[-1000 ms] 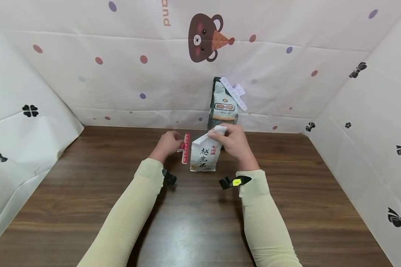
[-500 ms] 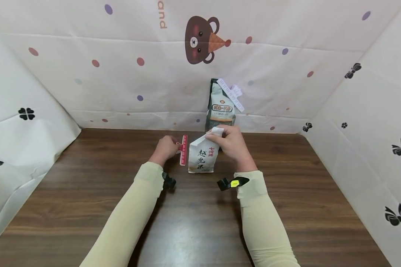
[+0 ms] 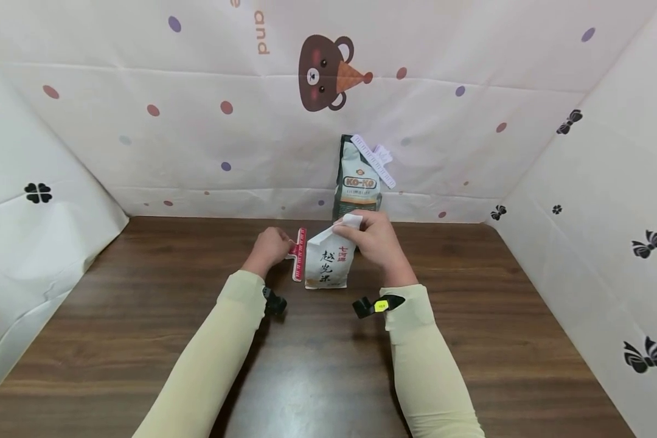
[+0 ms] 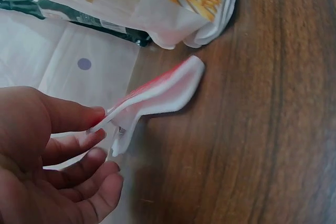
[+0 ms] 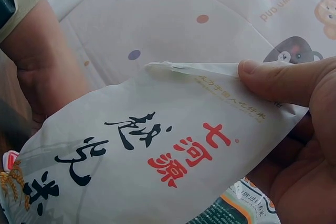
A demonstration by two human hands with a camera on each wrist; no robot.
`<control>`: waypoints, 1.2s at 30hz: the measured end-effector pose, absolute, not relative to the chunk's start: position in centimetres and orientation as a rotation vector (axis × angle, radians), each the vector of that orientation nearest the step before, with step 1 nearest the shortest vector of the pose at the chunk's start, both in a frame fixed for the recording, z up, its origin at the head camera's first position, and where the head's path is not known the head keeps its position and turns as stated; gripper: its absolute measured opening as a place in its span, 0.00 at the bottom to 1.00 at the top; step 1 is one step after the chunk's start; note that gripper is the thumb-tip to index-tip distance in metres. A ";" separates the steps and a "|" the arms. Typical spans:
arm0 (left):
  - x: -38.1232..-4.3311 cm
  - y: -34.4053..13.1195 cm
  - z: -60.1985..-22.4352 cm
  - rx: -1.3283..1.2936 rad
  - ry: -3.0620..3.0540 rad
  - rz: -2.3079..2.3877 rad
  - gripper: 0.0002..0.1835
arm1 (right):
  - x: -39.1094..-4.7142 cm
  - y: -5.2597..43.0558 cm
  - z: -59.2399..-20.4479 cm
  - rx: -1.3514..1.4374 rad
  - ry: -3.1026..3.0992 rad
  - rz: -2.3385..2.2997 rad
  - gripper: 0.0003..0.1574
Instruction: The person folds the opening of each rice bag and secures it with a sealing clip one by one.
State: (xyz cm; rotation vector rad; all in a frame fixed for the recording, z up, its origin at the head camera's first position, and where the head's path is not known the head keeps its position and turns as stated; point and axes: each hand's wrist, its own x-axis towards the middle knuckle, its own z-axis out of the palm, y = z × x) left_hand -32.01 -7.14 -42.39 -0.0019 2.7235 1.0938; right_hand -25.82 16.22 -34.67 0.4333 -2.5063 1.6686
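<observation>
My left hand pinches the handle of a red and white sealing clip between thumb and forefinger. In the left wrist view the clip is seen side-on, its long bar pointing away from the fingers, which curl loosely below. Just right of it, a white rice bag with black and red characters stands on the table. Its folded-over top edge is gripped by my right hand, thumb on the printed front. The other right fingers are behind the bag, partly hidden.
Behind the right hand stands a green and white KO-KO bag against the patterned back sheet, with a white clip slanting across its top corner. White sheets also border the brown wooden table on the left and right.
The left fingers have closed on the red clip's handle, and the clip now leans slightly. My right hand keeps its hold on the rice bag's top. The head view has shifted a little.
</observation>
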 end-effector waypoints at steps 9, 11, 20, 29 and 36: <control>-31.9 -7.6 -41.7 -0.016 2.686 1.220 0.09 | -25.9 16.2 -34.8 0.429 -2.518 1.647 0.14; -31.9 -7.8 -41.4 -0.021 2.642 1.262 0.09 | -25.9 16.1 -34.8 0.429 -2.518 1.643 0.14; -31.3 -8.9 -39.9 0.008 2.476 1.408 0.14 | -25.9 16.2 -34.7 0.424 -2.524 1.648 0.15; -30.5 -10.3 -38.8 -0.022 2.456 1.387 0.23 | -25.6 16.1 -34.6 0.411 -2.533 1.669 0.15; -29.8 -10.8 -38.0 0.001 2.463 1.428 0.18 | -25.5 16.1 -34.2 0.411 -2.536 1.667 0.15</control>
